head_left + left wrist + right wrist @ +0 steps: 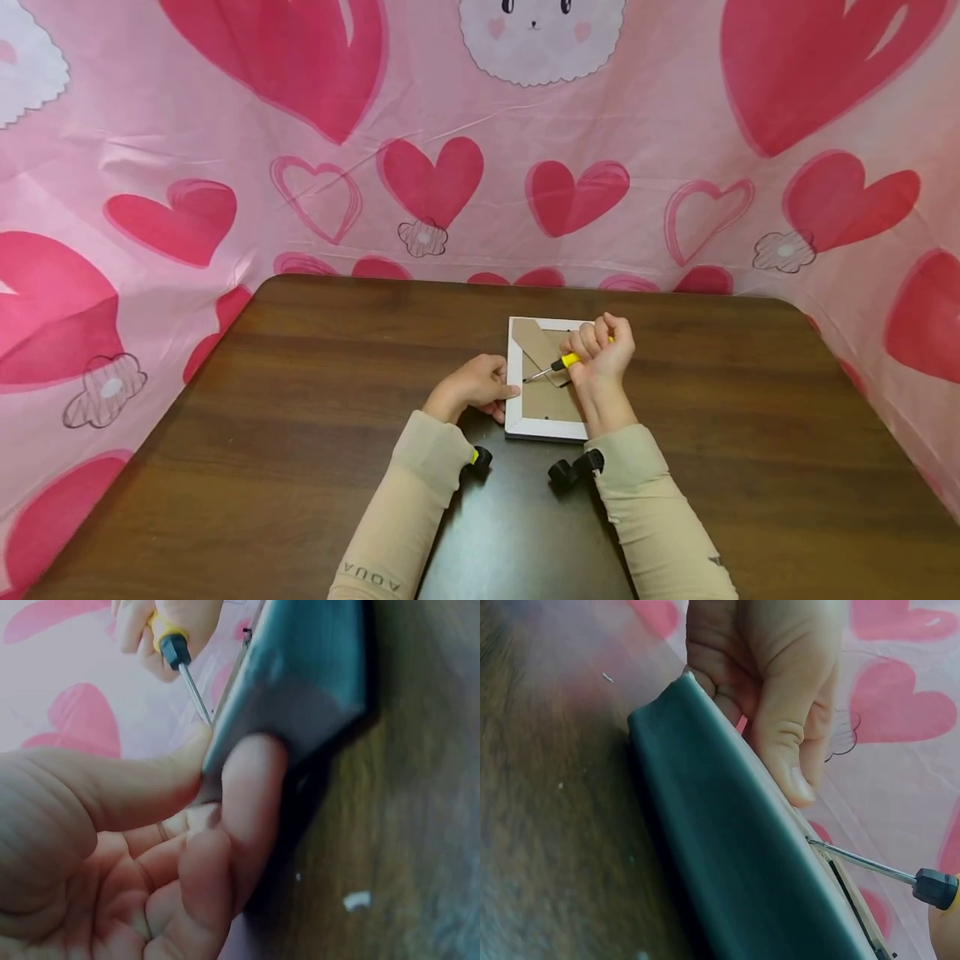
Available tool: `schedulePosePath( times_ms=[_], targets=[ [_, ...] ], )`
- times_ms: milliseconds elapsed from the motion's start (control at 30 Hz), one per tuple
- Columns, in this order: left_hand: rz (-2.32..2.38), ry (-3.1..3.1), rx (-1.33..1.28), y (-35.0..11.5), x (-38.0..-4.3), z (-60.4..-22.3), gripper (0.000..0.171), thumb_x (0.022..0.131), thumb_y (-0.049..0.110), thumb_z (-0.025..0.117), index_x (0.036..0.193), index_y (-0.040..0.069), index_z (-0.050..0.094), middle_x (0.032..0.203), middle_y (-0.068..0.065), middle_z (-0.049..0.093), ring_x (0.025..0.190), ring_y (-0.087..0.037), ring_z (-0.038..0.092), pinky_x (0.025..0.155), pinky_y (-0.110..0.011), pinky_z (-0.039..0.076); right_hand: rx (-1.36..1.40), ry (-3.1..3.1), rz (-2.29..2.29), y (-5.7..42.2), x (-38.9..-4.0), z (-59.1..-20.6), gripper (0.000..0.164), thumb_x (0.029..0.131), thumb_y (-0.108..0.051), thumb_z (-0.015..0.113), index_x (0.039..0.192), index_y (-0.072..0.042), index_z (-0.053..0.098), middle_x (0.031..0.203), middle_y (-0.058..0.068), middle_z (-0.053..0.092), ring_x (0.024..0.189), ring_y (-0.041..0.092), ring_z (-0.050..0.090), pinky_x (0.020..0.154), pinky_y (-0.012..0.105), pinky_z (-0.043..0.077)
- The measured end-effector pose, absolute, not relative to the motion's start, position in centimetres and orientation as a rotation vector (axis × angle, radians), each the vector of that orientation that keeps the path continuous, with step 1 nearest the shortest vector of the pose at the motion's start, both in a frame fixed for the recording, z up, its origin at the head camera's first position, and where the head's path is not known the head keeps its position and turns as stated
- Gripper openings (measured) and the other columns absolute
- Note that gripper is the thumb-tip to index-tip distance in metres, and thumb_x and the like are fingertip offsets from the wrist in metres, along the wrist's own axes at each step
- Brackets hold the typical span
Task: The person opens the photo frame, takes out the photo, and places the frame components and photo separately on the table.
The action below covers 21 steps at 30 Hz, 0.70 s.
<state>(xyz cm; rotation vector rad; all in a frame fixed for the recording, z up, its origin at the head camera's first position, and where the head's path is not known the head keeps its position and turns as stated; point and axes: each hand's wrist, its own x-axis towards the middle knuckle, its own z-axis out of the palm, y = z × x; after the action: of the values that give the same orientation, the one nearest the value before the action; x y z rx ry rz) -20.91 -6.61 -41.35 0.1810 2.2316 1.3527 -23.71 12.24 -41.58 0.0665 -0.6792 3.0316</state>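
A picture frame (pixel 551 428) lies back side up on the table, its rear border white and its outer side dark. Set into it is a brown backing board (pixel 542 407) with a stand leg (pixel 534 342) slanting across. My left hand (pixel 476 383) pinches the frame's left edge, thumb on the white border and index finger against the dark side. In my right hand (pixel 606 358) is a screwdriver (pixel 567 360) with a yellow and black handle, gripped in curled fingers. Its metal shaft (pixel 862 860) slants down, with the tip at the inner left edge, beside a small dark fastener.
The brown wooden table (pixel 300 467) stretches out on all sides of the frame. Small pale scraps (pixel 357 901) lie on it near the frame. A pink cloth (pixel 502 125) with hearts hangs behind and at both sides. Black wrist cameras (pixel 573 471) sit at both cuffs.
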Motion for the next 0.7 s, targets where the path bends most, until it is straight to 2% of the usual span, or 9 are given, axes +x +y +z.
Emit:
schedulePosePath(
  times_ms=[167, 467, 700],
  targets=[
    [1.35, 2.212, 0.196, -6.7, -21.1, -41.3, 0.028, 0.095, 0.005, 0.064, 0.076, 0.005, 0.044, 0.055, -0.005, 0.056, 0.045, -0.011, 0.058, 0.048, -0.02, 0.047, 0.051, -0.69, 3.02, 11.9, -23.9, -41.3, 0.056, 0.101, -0.021, 0.023, 0.047, -0.013, 0.022, 0.042, -0.003, 0.015, 0.041, 0.012, 0.006, 0.055, 0.028, 0.005],
    [1.333, 2.274, 0.187, -6.6, -21.0, -41.6, 0.03, 0.093, 0.004, 0.067, 0.074, 0.004, 0.044, 0.058, -0.006, 0.051, 0.043, -0.011, 0.057, 0.053, -0.026, 0.055, -0.137, -0.604, 2.916, 11.1, -23.4, -41.4, 0.056, 0.101, -0.021, 0.026, 0.046, -0.013, 0.023, 0.038, -0.004, 0.022, 0.041, 0.013, 0.008, 0.055, 0.028, 0.006],
    [1.35, 2.278, 0.191, -6.7, -21.0, -41.6, 0.029, 0.093, 0.006, 0.067, 0.075, 0.004, 0.045, 0.055, -0.005, 0.053, 0.044, -0.01, 0.059, 0.055, -0.027, 0.055, -0.049, -0.676, 2.874, 10.6, -23.4, -41.1, 0.057, 0.1, -0.019, 0.026, 0.044, -0.015, 0.029, 0.036, -0.005, 0.024, 0.041, 0.012, 0.008, 0.055, 0.028, 0.006]
  ],
)
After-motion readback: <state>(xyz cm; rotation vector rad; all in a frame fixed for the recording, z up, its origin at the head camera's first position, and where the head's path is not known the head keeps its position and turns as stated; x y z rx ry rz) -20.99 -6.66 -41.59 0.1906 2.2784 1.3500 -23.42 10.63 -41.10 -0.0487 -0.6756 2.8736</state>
